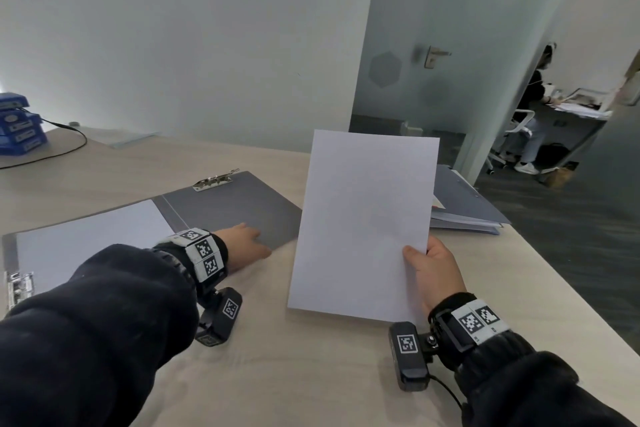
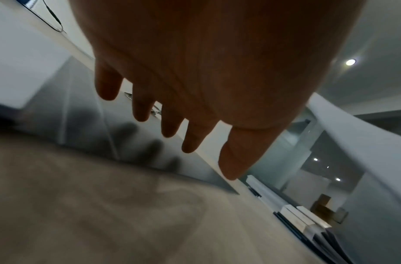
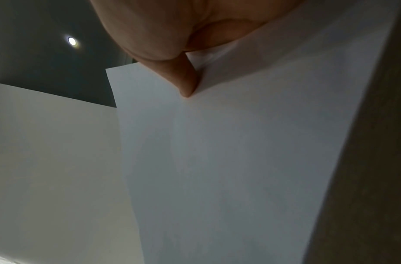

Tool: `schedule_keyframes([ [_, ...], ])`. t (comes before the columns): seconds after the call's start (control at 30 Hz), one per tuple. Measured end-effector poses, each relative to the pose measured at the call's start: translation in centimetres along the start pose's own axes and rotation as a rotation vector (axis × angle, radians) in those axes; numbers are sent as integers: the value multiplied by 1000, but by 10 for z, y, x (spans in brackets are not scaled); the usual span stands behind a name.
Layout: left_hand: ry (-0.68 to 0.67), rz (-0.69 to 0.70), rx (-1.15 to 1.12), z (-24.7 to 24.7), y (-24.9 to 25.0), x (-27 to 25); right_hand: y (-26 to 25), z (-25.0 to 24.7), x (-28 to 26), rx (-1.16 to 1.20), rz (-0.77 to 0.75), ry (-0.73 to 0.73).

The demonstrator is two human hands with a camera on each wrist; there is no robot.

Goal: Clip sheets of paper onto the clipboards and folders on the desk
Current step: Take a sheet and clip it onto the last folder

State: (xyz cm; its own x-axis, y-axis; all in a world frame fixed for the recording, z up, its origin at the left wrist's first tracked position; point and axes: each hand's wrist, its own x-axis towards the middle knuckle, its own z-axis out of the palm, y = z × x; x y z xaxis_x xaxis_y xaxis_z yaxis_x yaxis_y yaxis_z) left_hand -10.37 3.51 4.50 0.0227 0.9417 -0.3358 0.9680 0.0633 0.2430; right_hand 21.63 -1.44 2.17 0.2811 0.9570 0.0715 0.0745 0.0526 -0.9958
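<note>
An open grey folder (image 1: 235, 204) lies on the desk, a metal clip (image 1: 216, 179) at the far edge of its right half. Its left half bears a white sheet (image 1: 93, 239) under a second clip (image 1: 19, 288). My left hand (image 1: 246, 243) hovers with straight fingers (image 2: 172, 128) just over the folder's near right corner (image 2: 195, 171). My right hand (image 1: 429, 270) pinches a blank white sheet of paper (image 1: 363, 218) by its right edge and holds it raised and tilted above the desk. In the right wrist view the thumb (image 3: 185, 80) presses on that sheet (image 3: 240, 160).
A stack of grey folders with papers (image 1: 464, 208) lies at the desk's right edge, behind the held sheet. Blue boxes (image 1: 17, 125) and a black cable (image 1: 69, 135) sit far left. A person (image 1: 533, 107) sits in the room beyond the glass door.
</note>
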Motion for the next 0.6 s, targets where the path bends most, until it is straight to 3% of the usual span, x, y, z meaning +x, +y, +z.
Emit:
schedule_keyframes([
  [0.07,-52,-4,91,4,-3,-2,-2,1,-2,15,10,-3],
  [0.2,-28,66,205,13,12,-26,-2,9,0,23,17,-16],
  [0.33,-53,180,204,16,33,-54,-8,12,1,57,1,9],
  [0.5,-194,246,-109,15,30,-67,-13,3,2,79,-40,35],
  [0.6,-166,213,-437,12,23,-66,-8,-1,1,121,-31,34],
])
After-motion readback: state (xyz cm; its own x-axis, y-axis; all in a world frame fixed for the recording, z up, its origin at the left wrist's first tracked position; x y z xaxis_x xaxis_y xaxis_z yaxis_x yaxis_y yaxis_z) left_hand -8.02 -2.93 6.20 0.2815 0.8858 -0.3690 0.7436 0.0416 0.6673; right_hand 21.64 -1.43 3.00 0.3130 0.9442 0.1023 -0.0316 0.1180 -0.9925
